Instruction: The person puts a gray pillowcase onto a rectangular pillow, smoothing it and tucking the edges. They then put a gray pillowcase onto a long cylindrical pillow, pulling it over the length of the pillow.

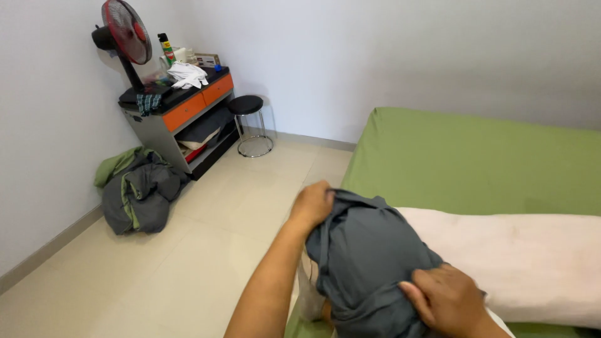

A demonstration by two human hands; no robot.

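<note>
A long cream bolster pillow [532, 256] lies across the near edge of the bed with the green sheet [476, 156]. A dark grey pillowcase [366, 260] covers its left end in bunched folds. My left hand [311, 205] grips the top edge of the grey cloth at the pillow's end. My right hand [447, 299] presses on the cloth's lower part, fingers closed over the fabric. The pillow's end is hidden under the case.
A heap of grey and green bedding [138, 188] lies on the tiled floor by the left wall. A grey cabinet with orange drawers [184, 112] carries a red fan [125, 31], a spray can and cloths. A black round stool [247, 122] stands beside it.
</note>
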